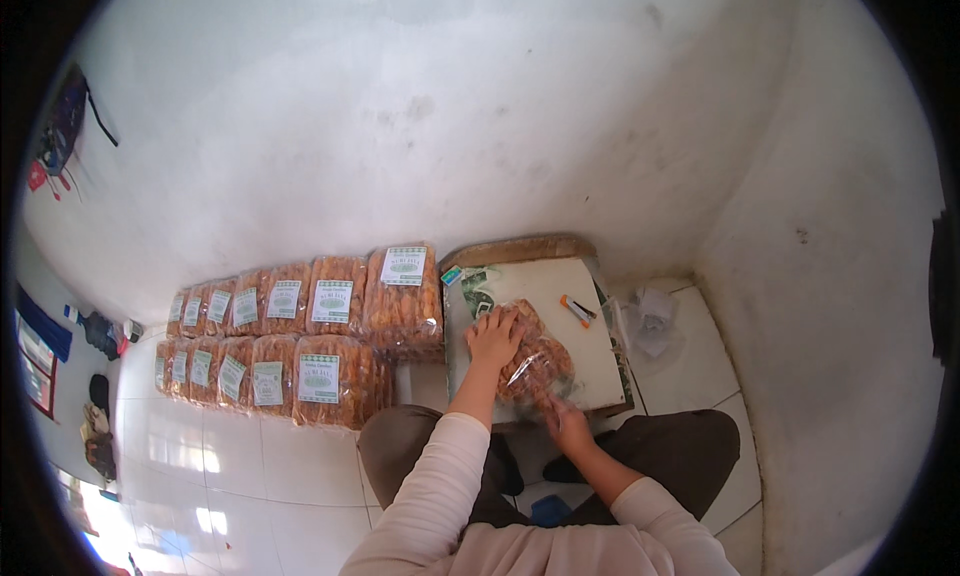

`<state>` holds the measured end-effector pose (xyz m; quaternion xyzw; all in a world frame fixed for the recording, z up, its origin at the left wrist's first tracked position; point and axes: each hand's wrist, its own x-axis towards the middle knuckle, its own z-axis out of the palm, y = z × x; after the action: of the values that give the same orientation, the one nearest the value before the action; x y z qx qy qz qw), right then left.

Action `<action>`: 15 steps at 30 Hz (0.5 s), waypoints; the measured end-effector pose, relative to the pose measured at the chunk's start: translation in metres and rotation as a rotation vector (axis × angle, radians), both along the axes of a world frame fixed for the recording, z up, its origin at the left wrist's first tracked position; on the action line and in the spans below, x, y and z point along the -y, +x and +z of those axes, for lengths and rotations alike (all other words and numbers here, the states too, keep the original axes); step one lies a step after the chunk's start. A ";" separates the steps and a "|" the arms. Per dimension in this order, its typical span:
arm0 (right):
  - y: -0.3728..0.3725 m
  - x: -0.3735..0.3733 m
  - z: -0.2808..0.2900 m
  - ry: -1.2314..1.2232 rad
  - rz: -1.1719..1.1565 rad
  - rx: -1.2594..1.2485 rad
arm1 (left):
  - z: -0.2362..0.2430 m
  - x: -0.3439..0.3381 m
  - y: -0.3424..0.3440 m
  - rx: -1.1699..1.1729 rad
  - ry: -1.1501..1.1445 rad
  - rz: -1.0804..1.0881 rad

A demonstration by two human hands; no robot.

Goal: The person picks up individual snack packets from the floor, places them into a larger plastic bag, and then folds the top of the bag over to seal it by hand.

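Observation:
My left hand [490,338] rests with spread fingers on a clear plastic bag of brown, crispy-looking food [542,361], which lies on a worn white board [540,279] at the centre. At the bag's lower right end, my right hand [563,418] is closed on the crinkled plastic, its fingertips partly hidden. An orange-and-black stapler [576,311] lies on the board to the right of the bag. A small green box [451,275] is at the board's upper left corner.
Two long rows of filled, labelled bags [330,301] stand on the white tiled floor [280,476] to the left. Loose clear plastic bags [655,324] lie right of the board, beside a wall corner. Walls rise behind and to the right. Assorted objects [97,431] sit at the far left.

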<state>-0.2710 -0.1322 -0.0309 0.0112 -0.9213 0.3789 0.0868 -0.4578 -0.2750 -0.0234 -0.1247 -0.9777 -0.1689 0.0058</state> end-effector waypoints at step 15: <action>-0.010 0.000 0.016 -0.076 0.039 -0.108 | -0.010 0.000 -0.002 -0.032 0.007 0.027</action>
<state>-0.2808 -0.1317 -0.0149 0.0463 -0.8998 0.4140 0.1296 -0.4595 -0.2745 -0.0330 -0.1143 -0.9785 -0.1702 0.0241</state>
